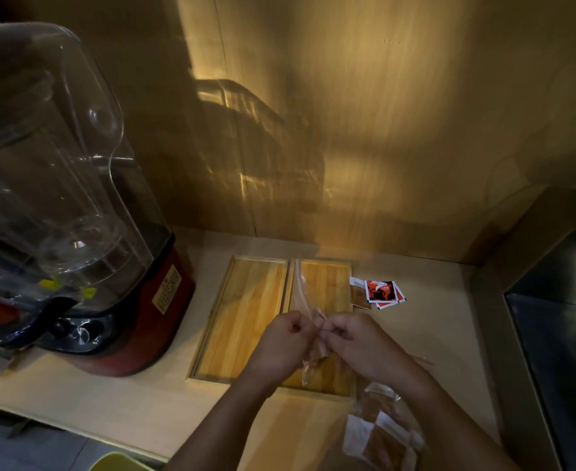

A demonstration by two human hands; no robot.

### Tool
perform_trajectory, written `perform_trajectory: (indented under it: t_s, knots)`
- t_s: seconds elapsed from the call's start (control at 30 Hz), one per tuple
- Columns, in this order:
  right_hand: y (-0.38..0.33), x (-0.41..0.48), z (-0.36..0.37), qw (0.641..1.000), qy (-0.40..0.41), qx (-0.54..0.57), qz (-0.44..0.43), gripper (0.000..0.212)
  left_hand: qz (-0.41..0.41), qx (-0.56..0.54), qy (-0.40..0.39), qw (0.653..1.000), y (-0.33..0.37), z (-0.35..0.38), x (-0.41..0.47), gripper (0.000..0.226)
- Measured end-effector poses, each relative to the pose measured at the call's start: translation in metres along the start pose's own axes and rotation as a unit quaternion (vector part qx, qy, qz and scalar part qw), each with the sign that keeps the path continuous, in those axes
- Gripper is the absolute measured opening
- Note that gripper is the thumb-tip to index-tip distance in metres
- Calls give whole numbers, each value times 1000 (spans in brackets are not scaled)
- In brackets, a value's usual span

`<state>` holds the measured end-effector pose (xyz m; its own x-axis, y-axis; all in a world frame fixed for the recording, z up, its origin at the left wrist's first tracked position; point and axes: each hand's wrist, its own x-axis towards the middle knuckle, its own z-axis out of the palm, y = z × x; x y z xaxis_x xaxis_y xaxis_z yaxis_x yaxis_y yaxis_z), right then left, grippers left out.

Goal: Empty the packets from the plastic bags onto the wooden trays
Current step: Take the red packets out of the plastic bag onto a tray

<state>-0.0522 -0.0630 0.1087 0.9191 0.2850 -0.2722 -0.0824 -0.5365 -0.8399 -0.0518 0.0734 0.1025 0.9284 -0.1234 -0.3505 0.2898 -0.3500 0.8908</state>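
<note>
A dimly lit nook with warm wood-panelled walls surrounds a pale bench (137,402) seen from above. Two wooden trays sit side by side, sunk into the bench top: the left tray (242,317) is bare, and the right tray (330,283) is partly covered by the person's hands.

Both forearms reach in from the bottom of the view and meet over the right tray. The left hand (284,341) and the right hand (358,345) are curled closed, knuckles up, fingertips almost touching each other. Between them they pinch a crumpled clear plastic bag (313,351), which hangs down over the tray; a long clear strip of it curves up and away toward the back of the tray. What the bag contains cannot be made out.

A second plastic bag (381,433), holding brown and white packets, lies on the bench under the right forearm, near the front edge. A few loose packets (378,293), orange, white and brown, lie on the bench just right of the right tray.

At the left stands a blender (75,232) with a red base and a tall clear cover. A dark metal surface (565,334) fills the right edge.
</note>
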Motion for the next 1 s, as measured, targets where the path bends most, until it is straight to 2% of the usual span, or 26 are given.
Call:
perform_trajectory:
  t_s: [0.1, 0.23, 0.37, 0.53, 0.63, 0.73, 0.83, 1.0]
  knots:
    - [2, -2, -1, 998, -18, 53, 13, 32, 26, -19, -37, 999, -1, -6, -4, 24]
    - [0, 2, -5, 997, -9, 82, -2, 33, 48, 11, 4, 999, -3, -15, 0, 19]
    - [1, 4, 1, 999, -12, 43, 1, 25, 1, 14, -41, 999, -4, -20, 1, 15]
    - [0, 4, 4, 999, -30, -2, -14, 30, -46, -3, -82, 996, -7, -26, 0, 12]
    - [-1, 4, 4, 999, -35, -24, -18, 31, -42, -9, -45, 998, -5, -20, -3, 15]
    - [-1, 5, 6, 998, -5, -57, -29, 31, -28, -16, -7, 999, -6, -10, -5, 21]
    - [-2, 4, 11, 993, 19, -107, -41, 28, -12, 41, 22, 999, -11, -5, -2, 20]
    - [-2, -1, 16, 983, 44, -164, -66, 11, -11, 120, 55, 991, -9, -4, -2, 21]
